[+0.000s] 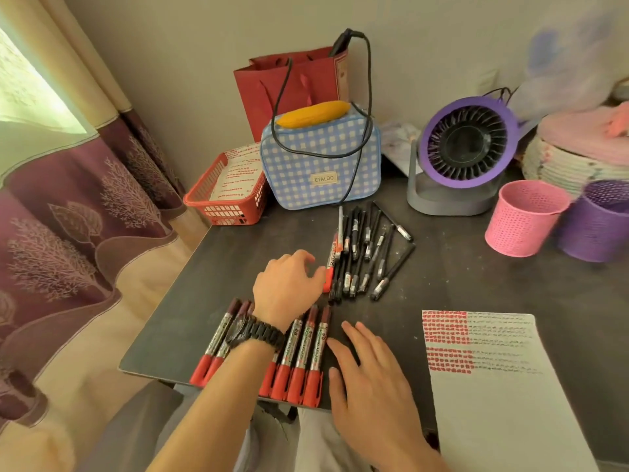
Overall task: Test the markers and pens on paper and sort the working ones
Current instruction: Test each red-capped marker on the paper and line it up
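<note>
Red markers (308,352) lie side by side in a row at the near edge of the dark surface (204,284), bright red ends toward the person, and the left forearm crosses over the middle of the row. The left hand (289,284), with a black watch (255,332) at its wrist, reaches to a single red marker (331,264) lying against the left flank of a pile of black pens (371,253). Its fingers are curled and the thumb tip touches that marker, but I cannot tell whether it is pinched. The right hand (369,369) lies flat on the surface, fingers straight and spread, just beside the right end of the row. Further right lies the test paper (503,386), covered with rows of red and black marks.

At the far left corner a red plastic basket (204,202) holds a white sheet with lines of red marks. Beside it stands a blue checked bag (320,161), zipped shut, a black cable (364,97) looped over it. On the right a pink mesh cup (524,216) and a purple mesh cup (599,226) stand close together; of their insides only mesh wall shows.
</note>
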